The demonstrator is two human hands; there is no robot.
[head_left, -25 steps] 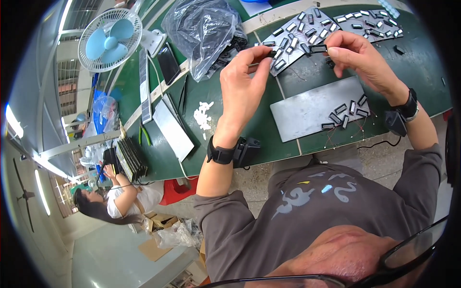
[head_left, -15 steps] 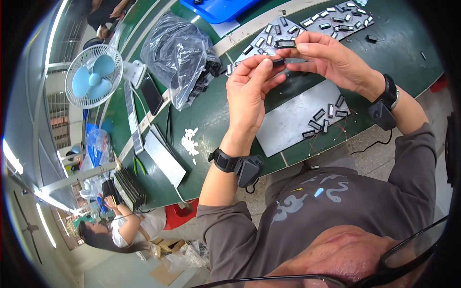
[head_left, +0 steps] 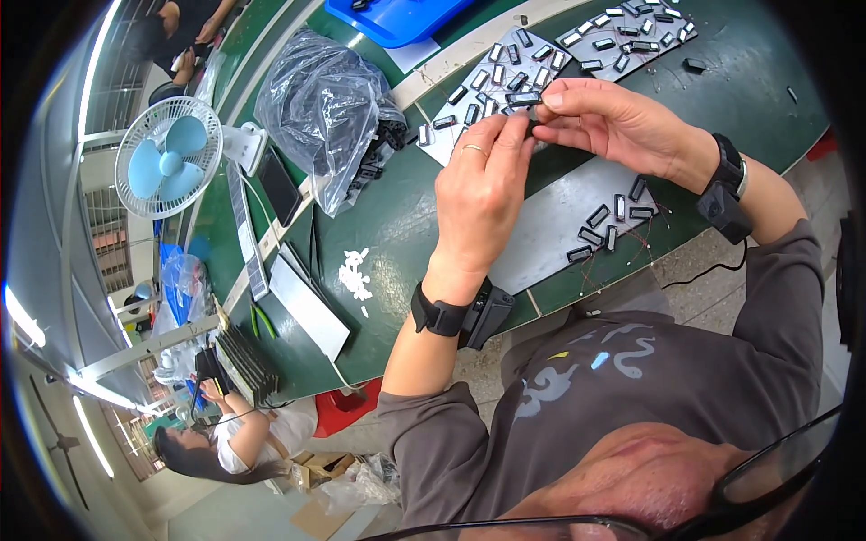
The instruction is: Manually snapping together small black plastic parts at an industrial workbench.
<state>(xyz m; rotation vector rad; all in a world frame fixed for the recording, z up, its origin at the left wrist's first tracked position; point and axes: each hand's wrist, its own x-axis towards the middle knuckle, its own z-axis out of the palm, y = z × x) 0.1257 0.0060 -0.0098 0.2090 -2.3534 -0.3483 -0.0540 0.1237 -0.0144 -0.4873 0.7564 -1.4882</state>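
My left hand (head_left: 483,194) has its back turned up and its fingers closed near the right fingertips. A dark small part (head_left: 533,117) shows at its fingertips, mostly hidden. My right hand (head_left: 622,126) pinches a small black rectangular module with a pale face (head_left: 522,99) at the tips of its thumb and finger. Beyond the hands, a grey board (head_left: 442,144) carries several similar black modules, some with thin wires. Below them on the green table, a bare-topped metal plate (head_left: 528,230) holds more modules (head_left: 598,216) at its right end.
A clear plastic bag of black parts (head_left: 320,113) lies to the left, near a white-blue fan (head_left: 170,162). A blue tray (head_left: 401,22) sits at the far edge. Small white pieces (head_left: 354,273), a pale plate (head_left: 311,311) and green-handled pliers (head_left: 263,320) lie left. A co-worker (head_left: 239,433) sits lower left.
My left hand has turned from palm-side to back-up, and its fingers have moved in against the right fingertips. The black module at the right hand has shifted slightly left and nearer.
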